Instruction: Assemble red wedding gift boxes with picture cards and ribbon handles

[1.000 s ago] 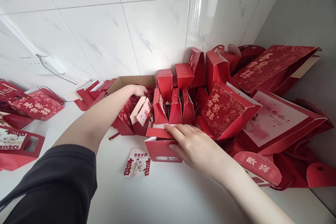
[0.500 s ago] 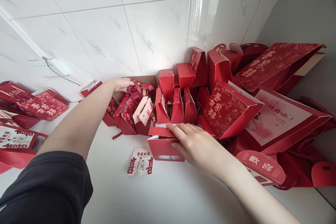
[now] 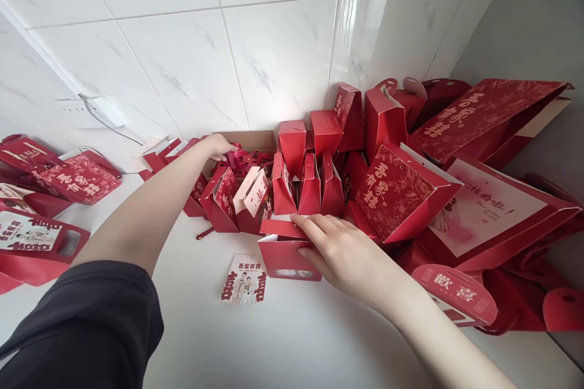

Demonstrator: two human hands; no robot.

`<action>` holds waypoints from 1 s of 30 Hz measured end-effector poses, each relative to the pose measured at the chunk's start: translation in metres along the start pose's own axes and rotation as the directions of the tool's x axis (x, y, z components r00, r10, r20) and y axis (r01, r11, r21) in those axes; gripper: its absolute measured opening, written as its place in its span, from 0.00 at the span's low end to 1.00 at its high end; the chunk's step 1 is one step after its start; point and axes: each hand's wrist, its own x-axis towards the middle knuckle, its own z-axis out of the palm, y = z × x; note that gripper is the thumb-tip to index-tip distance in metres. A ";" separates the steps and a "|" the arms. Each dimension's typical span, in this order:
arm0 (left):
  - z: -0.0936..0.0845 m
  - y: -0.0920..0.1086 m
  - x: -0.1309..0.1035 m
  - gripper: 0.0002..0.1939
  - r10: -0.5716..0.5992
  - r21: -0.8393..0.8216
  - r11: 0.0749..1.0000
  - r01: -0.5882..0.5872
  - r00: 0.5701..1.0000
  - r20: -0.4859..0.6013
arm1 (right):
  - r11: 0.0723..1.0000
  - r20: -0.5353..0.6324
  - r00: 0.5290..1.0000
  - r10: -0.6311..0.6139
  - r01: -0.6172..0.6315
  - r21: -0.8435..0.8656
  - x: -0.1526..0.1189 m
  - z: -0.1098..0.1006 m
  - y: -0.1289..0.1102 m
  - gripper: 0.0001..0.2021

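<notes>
My left hand (image 3: pixel 219 147) reaches over the left end of an open cardboard box (image 3: pixel 250 138) by the wall, its fingers at a heap of dark red ribbons (image 3: pixel 249 161); what the fingertips hold is hidden. My right hand (image 3: pixel 326 243) grips the top right of a small red box (image 3: pixel 285 255) with a clear window, its fingers on the raised flap and the thumb on the front. Left of that box, a printed card (image 3: pixel 245 279) with a couple on it lies flat on the white table (image 3: pixel 219 340).
Small red gift boxes (image 3: pixel 310 185) stand in a row before the wall. Larger red bags (image 3: pixel 396 191) are piled at the right, and more red boxes (image 3: pixel 82 179) lie at the left. A cable (image 3: pixel 107 124) hangs from a wall socket.
My left hand has let the lifted ribbons down into the cardboard box and moved slightly. My right hand keeps its grip on the red box. The view has shifted a little.
</notes>
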 end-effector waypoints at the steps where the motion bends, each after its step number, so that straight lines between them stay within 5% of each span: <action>1: 0.001 0.003 -0.001 0.15 0.020 0.065 0.998 -0.016 0.998 -0.058 | 1.000 -0.002 1.000 -0.001 0.001 0.000 0.000 0.000 0.000 0.22; 5: 0.008 0.020 -0.008 0.11 0.225 0.256 0.948 -0.189 0.967 -0.118 | 1.000 0.004 1.000 0.004 -0.004 -0.002 0.000 0.001 0.000 0.22; 9: 0.018 0.030 -0.019 0.09 0.395 0.287 0.858 -0.427 0.904 0.163 | 1.000 0.018 1.000 0.017 -0.017 -0.002 0.001 -0.001 -0.001 0.22; 12: 0.023 0.030 -0.024 0.14 0.446 0.298 0.808 -0.509 0.858 0.256 | 1.000 0.030 0.999 0.025 -0.025 -0.007 0.000 -0.003 -0.003 0.22; 20: 0.028 0.011 -0.013 0.16 0.368 0.337 0.839 -0.427 0.902 0.227 | 1.000 0.016 1.000 0.019 -0.019 -0.020 -0.001 -0.001 -0.002 0.23; 30: 0.018 0.005 -0.015 0.20 0.374 0.043 0.926 -0.375 0.927 0.020 | 1.000 0.004 1.000 0.012 -0.011 -0.024 -0.001 0.000 -0.002 0.22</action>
